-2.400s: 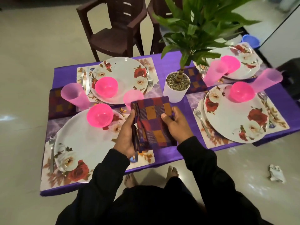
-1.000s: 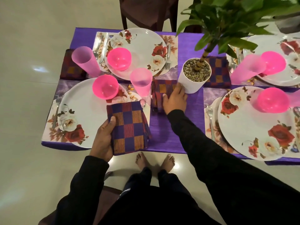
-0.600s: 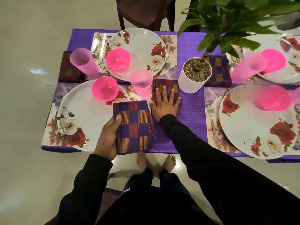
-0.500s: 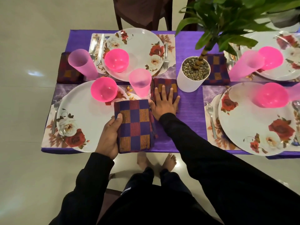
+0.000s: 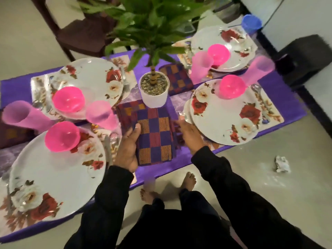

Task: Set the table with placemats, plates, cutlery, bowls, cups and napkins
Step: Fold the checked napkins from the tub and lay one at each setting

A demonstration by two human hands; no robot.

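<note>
Head view: left hand (image 5: 128,149) gripped checked napkin (image 5: 155,136) above table's (image 5: 291,103) near edge; right hand (image 5: 190,134) beside it, fingers loosely extended, empty.

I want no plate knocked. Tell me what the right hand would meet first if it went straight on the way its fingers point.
The right hand points up and slightly left, beside the checked napkin. Straight on, it would likely first meet the fork or the rim of the near right plate; depth is unclear, so it may pass just left of them.
</note>
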